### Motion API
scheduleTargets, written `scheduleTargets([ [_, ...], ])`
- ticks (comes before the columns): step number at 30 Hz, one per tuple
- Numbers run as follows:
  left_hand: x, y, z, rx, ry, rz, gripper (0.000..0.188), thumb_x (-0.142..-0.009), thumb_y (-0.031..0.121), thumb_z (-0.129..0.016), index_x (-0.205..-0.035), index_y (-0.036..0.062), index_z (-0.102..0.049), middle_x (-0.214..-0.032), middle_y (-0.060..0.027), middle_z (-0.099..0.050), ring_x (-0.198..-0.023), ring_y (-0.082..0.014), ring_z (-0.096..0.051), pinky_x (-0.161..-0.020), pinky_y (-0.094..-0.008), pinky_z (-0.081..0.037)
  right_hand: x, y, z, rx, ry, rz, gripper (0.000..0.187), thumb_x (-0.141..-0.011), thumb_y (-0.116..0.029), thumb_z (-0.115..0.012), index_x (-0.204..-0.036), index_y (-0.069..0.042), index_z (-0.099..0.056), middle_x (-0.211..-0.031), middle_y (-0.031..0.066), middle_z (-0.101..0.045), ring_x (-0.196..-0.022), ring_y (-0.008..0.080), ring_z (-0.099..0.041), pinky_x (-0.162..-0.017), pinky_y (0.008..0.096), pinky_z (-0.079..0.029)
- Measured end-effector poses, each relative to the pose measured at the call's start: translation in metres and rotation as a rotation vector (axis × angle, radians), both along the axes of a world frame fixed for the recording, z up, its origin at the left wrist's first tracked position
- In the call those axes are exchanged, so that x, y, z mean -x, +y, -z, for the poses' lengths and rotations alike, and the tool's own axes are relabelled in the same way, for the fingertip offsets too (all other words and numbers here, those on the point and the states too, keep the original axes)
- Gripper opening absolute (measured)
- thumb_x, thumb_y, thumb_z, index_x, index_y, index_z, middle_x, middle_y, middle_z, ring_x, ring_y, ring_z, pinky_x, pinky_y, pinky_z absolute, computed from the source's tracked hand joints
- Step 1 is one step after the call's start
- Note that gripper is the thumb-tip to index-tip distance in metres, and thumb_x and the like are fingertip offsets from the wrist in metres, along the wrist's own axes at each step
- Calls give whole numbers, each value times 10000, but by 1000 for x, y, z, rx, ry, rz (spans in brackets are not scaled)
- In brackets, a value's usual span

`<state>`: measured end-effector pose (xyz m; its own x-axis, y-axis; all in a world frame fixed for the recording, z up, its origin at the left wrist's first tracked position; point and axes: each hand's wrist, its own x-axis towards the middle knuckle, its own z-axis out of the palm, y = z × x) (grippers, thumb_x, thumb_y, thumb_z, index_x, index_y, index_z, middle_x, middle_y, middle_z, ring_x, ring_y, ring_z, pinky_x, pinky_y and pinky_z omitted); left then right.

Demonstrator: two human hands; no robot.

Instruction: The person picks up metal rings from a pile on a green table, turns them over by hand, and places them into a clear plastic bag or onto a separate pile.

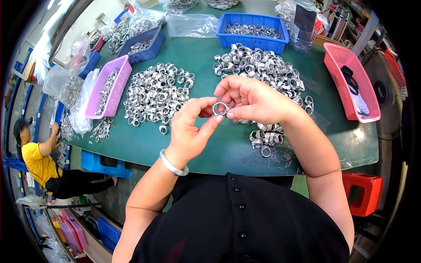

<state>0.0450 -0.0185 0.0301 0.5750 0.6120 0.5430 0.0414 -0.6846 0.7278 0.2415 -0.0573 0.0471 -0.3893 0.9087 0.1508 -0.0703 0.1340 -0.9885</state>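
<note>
Above the front middle of the green table, a silver metal ring (pixel 220 103) is held between my hands. The thumb and forefinger of my left hand (pixel 186 133) pinch its left side. My right hand (pixel 261 101) has its thumb and curled fingertips closed at the right side of the same ring. Behind my left hand lies a heap of similar metal rings (pixel 151 94). A larger heap of rings (pixel 263 65) spreads beyond and under my right hand, which hides part of it. Several rings (pixel 268 138) lie stacked closer to me.
Blue bins (pixel 252 44) and a pink basket (pixel 123 83) hold metal parts. Another pink basket (pixel 335 72), with black items, stands right, near a fan (pixel 383 90). A large bottle (pixel 302 33) stands behind. A person in yellow (pixel 37 160) is at left shelves; stools (pixel 366 193) flank the table.
</note>
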Motion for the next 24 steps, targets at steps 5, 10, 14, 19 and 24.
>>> scheduleTargets([
  [5, 1, 1, 5, 24, -25, -10, 307, -732, -20, -678, -1025, -5, -587, -833, -65, -605, -694, -130, -596, -636, -242, -493, 3, -2, -5, 15, -25, 15, 331, -788, 17, -587, -1089, 20, -450, -886, 82, -587, -776, 105, -560, -661, 236, -475],
  [10, 2, 1, 8, 153, -59, 14, 265, -764, 16, -667, -1018, -6, -593, -827, -47, -606, -682, -100, -570, -628, -229, -477, 3, -4, -10, 75, -16, 7, 318, -801, 6, -584, -1089, 23, -450, -877, 79, -587, -751, 100, -558, -640, 233, -472],
  [14, 3, 1, 10, 208, -64, 33, 264, -773, 27, -666, -1023, -10, -591, -833, -48, -609, -677, -96, -567, -627, -227, -475, 3, -5, -11, 75, -44, 19, 308, -803, 2, -588, -1080, 26, -455, -867, 76, -591, -738, 98, -556, -632, 233, -471],
  [19, 0, -2, 15, 321, -174, 57, 297, -779, -5, -652, -1064, -16, -568, -858, -29, -587, -733, -81, -547, -656, -218, -466, 6, -1, 2, -64, -16, 63, 306, -781, 11, -607, -1057, 19, -473, -856, 70, -598, -744, 103, -564, -650, 247, -484],
  [24, 2, -2, 12, 372, -207, 84, 307, -785, -40, -630, -1082, -19, -556, -876, -20, -556, -769, -83, -525, -702, -214, -451, 10, -5, -2, -355, -299, 247, 331, -724, 34, -633, -1025, -15, -503, -841, 102, -614, -789, 172, -619, -680, 296, -498],
])
